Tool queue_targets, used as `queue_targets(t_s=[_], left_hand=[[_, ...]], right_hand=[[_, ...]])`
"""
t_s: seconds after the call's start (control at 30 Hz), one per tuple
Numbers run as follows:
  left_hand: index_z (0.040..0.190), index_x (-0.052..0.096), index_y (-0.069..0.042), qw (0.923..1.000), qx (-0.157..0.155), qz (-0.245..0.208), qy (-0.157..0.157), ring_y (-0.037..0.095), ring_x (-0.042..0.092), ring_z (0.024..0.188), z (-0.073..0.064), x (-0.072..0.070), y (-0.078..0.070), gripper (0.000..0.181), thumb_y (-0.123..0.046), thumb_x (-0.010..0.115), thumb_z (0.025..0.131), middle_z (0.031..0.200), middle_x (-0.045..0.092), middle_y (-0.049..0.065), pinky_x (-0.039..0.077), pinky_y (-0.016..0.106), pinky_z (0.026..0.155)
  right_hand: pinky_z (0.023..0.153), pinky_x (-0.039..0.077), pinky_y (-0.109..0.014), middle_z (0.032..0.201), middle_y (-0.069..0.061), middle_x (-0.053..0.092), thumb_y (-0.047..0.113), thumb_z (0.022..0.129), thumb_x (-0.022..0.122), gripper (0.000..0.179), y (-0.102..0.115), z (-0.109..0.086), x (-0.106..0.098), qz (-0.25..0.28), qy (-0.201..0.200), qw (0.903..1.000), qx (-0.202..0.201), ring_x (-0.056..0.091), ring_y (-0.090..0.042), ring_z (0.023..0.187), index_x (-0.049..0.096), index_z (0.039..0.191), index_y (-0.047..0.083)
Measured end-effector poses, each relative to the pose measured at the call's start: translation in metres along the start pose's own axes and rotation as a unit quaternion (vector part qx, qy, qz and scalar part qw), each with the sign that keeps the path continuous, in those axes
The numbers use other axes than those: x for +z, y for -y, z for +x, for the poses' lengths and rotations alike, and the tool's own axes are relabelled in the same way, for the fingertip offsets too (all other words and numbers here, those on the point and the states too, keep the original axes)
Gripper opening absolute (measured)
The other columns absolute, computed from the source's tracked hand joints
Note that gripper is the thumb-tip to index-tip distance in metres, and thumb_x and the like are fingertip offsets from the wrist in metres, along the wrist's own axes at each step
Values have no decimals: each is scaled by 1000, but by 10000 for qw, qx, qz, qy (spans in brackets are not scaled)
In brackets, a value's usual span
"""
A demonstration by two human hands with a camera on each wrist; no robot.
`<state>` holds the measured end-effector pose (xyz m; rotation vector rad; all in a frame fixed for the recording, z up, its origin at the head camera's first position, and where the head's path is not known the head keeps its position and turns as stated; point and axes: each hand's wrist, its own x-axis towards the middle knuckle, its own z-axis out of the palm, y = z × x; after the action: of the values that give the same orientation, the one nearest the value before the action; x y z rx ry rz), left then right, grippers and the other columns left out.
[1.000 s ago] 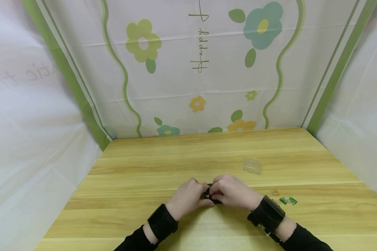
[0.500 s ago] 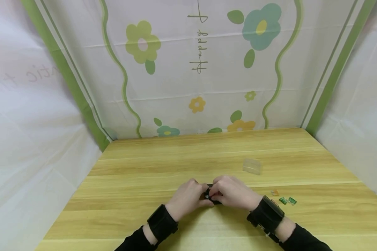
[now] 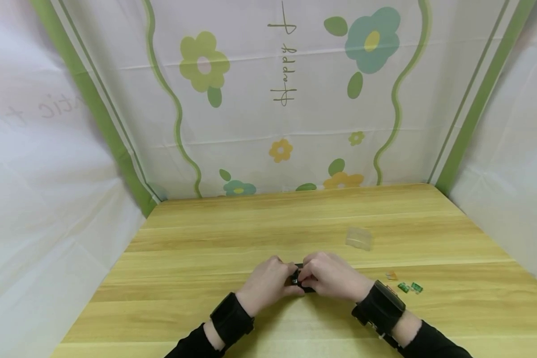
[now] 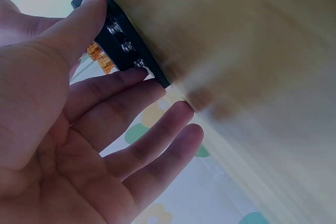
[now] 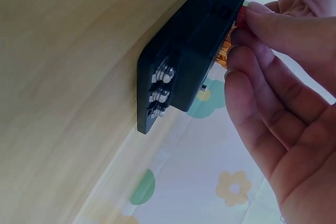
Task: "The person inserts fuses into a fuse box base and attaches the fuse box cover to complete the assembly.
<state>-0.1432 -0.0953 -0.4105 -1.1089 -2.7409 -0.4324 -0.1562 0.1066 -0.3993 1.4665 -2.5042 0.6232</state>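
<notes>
Between both hands, a black fuse block (image 5: 191, 74) with metal screw terminals stands on the table; in the head view the fingers hide most of it. The left hand (image 3: 268, 281) grips the block, its thumb against one end and its index and middle fingertips at the other edge in the left wrist view. From the other side, the right hand (image 3: 333, 276) pinches a small red blade fuse (image 5: 241, 17) against the block. Orange translucent fuses (image 4: 100, 57) show beside it on the block. How deep the red fuse sits is hidden by the fingers.
A clear plastic cover (image 3: 359, 238) lies on the wooden table (image 3: 232, 228) beyond the right hand. To the right of that hand are a green fuse (image 3: 403, 287), another green fuse (image 3: 417, 287) and a small orange one (image 3: 391, 275). A flowered cloth (image 3: 250, 109) hangs behind.
</notes>
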Motion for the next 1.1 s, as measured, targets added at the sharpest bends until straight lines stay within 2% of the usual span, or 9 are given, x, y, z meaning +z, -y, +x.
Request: queue_targets(t_s=[0.67, 1.1], left_hand=[[84, 68, -14, 9999, -47, 108, 6, 2, 40, 55, 0, 2, 1, 29, -40, 79, 81, 60, 43, -14, 34, 20, 62], [84, 67, -15, 10000, -53, 19, -10, 3, 40, 57, 1, 4, 2, 28, -40, 79, 81, 60, 43, -13, 32, 19, 58]], right_hand=[[56, 40, -17, 74, 11, 53, -2, 82, 72, 16, 1, 0, 1, 16, 125, 9998, 155, 44, 0, 62, 77, 81, 13], [57, 42, -18, 76, 11, 56, 0, 84, 73, 15, -1, -1, 1, 119, 137, 9993, 316, 46, 0, 64, 76, 81, 15]])
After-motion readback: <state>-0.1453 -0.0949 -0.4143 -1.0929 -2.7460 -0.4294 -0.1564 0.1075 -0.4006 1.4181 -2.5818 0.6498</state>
